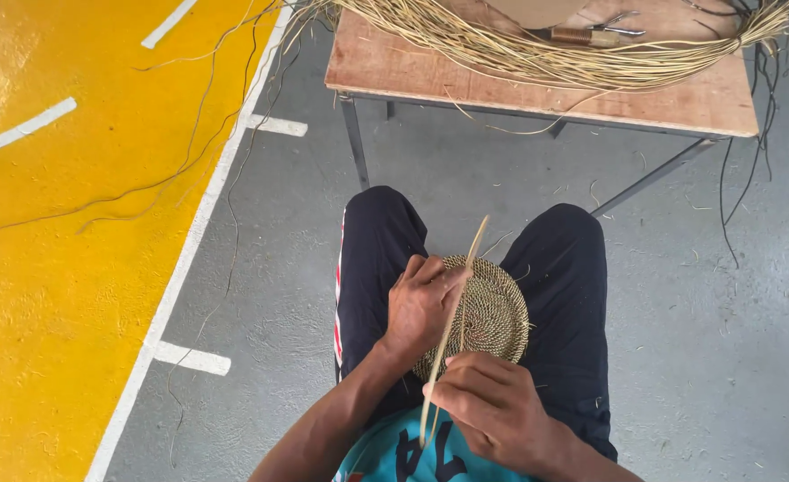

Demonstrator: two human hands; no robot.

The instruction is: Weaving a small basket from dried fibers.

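1. Left hand [423, 302] fingers curl shut on the woven disc [488, 314] in the lap; right hand [488, 406] pinches the pale strand [452, 326].
2. Bare grey floor [725, 339] at 3 o'clock.
3. Desk [502, 76] (reed bundle [573, 54] overhanging) at 12.

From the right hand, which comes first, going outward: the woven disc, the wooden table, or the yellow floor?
Measured from the right hand:
1. Woven disc, on the lap, touching the hand.
2. Wooden table, ahead past the knees.
3. Yellow floor, far left; roughly as far as the table.
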